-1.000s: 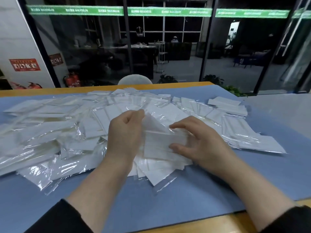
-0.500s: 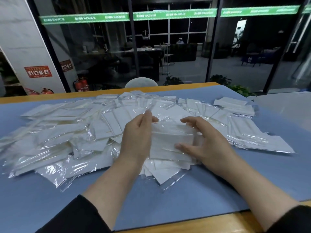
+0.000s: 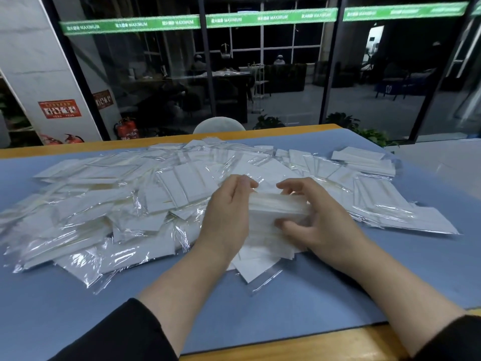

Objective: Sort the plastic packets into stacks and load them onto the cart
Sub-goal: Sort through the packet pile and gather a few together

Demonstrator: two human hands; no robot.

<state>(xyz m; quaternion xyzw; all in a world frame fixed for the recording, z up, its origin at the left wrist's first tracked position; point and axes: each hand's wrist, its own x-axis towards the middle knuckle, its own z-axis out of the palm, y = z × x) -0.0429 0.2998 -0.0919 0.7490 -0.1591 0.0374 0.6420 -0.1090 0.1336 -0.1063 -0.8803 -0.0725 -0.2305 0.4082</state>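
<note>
A wide heap of clear plastic packets with white contents covers the blue mat. Between my hands stands a small stack of packets, held on edge just above the heap. My left hand grips its left end, fingers curled over the top. My right hand grips the right end, fingers on top and thumb underneath. A short neat stack of packets lies at the far right of the heap. No cart is in view.
The blue mat lies on a wooden table with bare mat in front of the heap. A grey chair back shows behind the far edge. Glass walls and fire extinguishers stand beyond.
Both hands have drawn closer together and tipped the held packets up on edge. The camera has tilted up a little, so the heap sits lower in view.
</note>
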